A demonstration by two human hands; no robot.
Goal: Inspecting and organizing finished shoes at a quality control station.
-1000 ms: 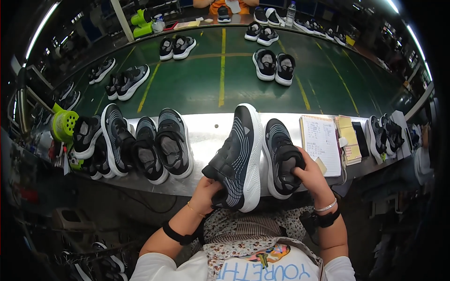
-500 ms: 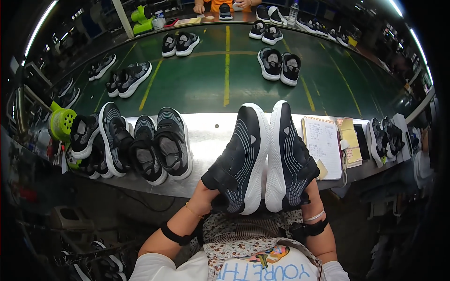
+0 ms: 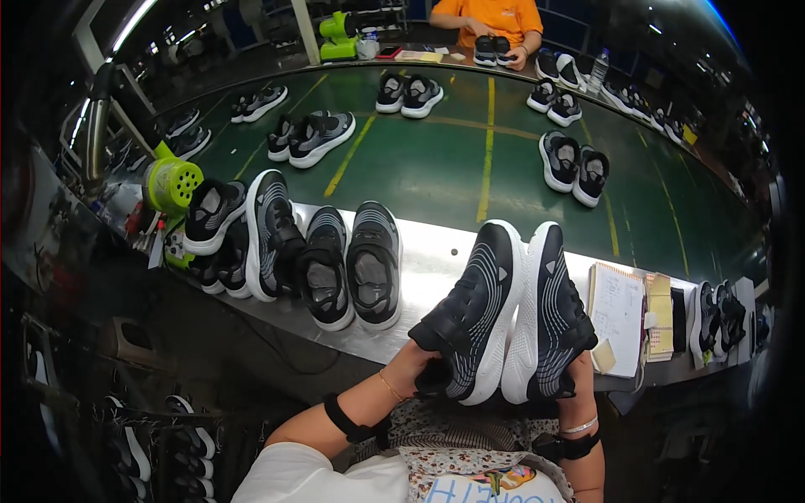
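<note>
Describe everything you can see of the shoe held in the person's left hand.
The left shoe is a black trainer with a thick white sole and thin pale curved lines across its side. It looks like knit fabric over foam. It is tipped on edge, toe pointing away over the metal bench, heel toward the person. The left hand grips its heel from below. Its white sole presses against the sole of the matching shoe held in the right hand.

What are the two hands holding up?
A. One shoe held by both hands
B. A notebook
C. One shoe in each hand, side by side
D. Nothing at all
C: the left hand grips one black sneaker at its heel, and the right hand grips the other black sneaker, the two white soles facing each other.
</note>
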